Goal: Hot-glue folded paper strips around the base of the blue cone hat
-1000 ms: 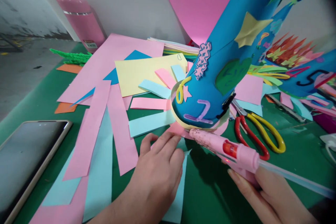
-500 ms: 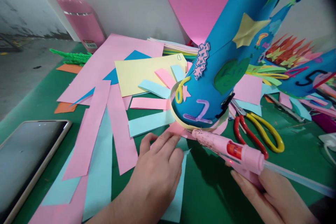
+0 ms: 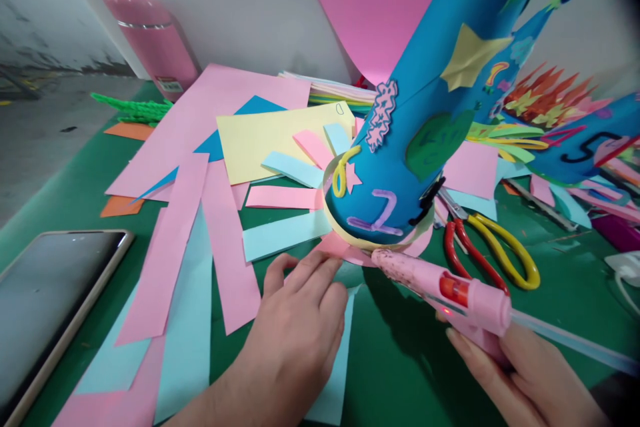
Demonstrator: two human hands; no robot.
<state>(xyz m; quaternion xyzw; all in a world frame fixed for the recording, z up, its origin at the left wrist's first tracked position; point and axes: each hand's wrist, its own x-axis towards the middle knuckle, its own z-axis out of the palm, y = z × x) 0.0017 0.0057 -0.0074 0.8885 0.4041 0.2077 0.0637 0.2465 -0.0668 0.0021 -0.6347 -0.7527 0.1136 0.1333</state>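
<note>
Our right hand [image 3: 530,367] grips the glue gun [image 3: 485,307], nozzle close beside the blue tube [image 3: 425,93] and its cream base ring [image 3: 345,232]. Our left hand [image 3: 300,327] presses the pink strip [image 3: 334,244] there; any pinch is hidden. Nozzle drift could burn our fingertips.

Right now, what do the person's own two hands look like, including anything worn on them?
The gloveless left hand shows no ring or bracelet, and the visible forearm behind it is bare. The right hand is gloveless too; a dark patch near its wrist might be a sleeve.
</note>
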